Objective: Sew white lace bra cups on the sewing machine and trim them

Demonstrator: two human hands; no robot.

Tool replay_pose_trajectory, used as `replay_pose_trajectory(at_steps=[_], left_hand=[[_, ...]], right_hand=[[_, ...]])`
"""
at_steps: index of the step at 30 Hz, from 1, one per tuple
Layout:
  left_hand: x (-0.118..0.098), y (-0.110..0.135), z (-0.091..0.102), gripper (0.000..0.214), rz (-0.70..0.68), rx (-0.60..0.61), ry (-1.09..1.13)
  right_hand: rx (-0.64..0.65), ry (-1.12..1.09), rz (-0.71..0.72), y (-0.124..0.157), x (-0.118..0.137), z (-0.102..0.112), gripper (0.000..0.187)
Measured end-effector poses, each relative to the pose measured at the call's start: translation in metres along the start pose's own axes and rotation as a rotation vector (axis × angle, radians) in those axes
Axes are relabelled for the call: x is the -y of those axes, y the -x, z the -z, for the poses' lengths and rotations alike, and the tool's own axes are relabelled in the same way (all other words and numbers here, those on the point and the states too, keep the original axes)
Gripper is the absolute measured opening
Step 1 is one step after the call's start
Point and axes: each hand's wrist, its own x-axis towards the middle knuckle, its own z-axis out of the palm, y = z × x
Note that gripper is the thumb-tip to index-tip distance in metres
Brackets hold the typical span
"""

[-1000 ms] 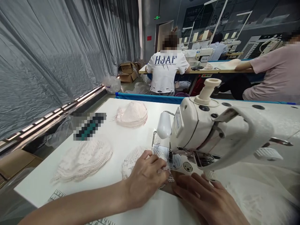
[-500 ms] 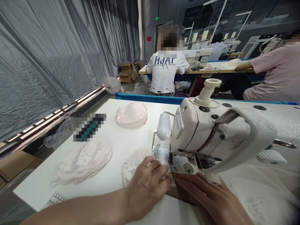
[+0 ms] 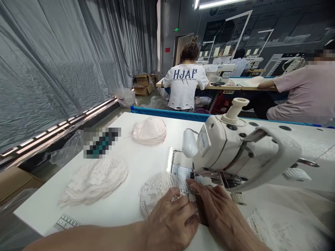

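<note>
My left hand [image 3: 172, 219] lies on a white lace piece [image 3: 157, 190] on the white table [image 3: 136, 164], fingers bent and pressing the lace toward the needle area. My right hand [image 3: 220, 216] rests flat beside it, fingers stretched forward onto the fabric just in front of the presser foot of the white sewing machine [image 3: 240, 153]. The two hands touch side by side. The needle itself is hidden under the machine head.
A stack of pale lace pieces [image 3: 95, 181] lies at the left, another pinkish pile [image 3: 149, 130] farther back. White fabric [image 3: 285, 223] spreads at the right. A person in a white shirt [image 3: 184, 85] and another in pink [image 3: 300, 94] sit at tables behind.
Both hands have slid nearer to me and the lace piece has shifted toward the needle. My right fingers now reach further forward under the machine head. The view tilted up a little.
</note>
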Motion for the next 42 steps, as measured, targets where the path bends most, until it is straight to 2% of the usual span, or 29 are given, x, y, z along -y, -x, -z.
replay_pose_trajectory(at_steps=[7, 13, 16, 19, 22, 25, 31, 42], left_hand=[[0.0, -0.001, 0.008, 0.015, -0.023, 0.089, -0.012], [0.015, -0.003, 0.011, 0.011, 0.032, 0.201, 0.008], [0.021, -0.004, 0.008, 0.008, 0.076, 0.244, 0.019], [0.022, -0.006, 0.005, 0.01, 0.096, 0.267, 0.012], [0.022, -0.007, 0.003, 0.012, 0.101, 0.265, -0.003], [0.022, -0.008, 0.002, 0.013, 0.101, 0.25, 0.0], [0.023, -0.009, 0.001, 0.015, 0.1, 0.26, -0.018], [0.043, -0.019, -0.013, 0.011, 0.138, 0.26, 0.099]], right_hand=[[-0.057, 0.052, 0.033, -0.006, 0.002, 0.004, 0.048], [-0.066, -0.026, 0.0, -0.001, -0.004, 0.023, 0.056], [-0.044, -0.067, 0.052, 0.008, -0.008, 0.034, 0.055], [0.008, -0.089, 0.148, 0.015, -0.009, 0.038, 0.047], [0.0, -0.08, 0.172, 0.018, -0.007, 0.036, 0.039], [-0.009, -0.067, 0.167, 0.02, -0.007, 0.03, 0.038], [0.001, 0.006, 0.246, 0.025, -0.011, 0.019, 0.038], [-0.032, 0.094, 0.177, 0.012, -0.001, 0.025, 0.046]])
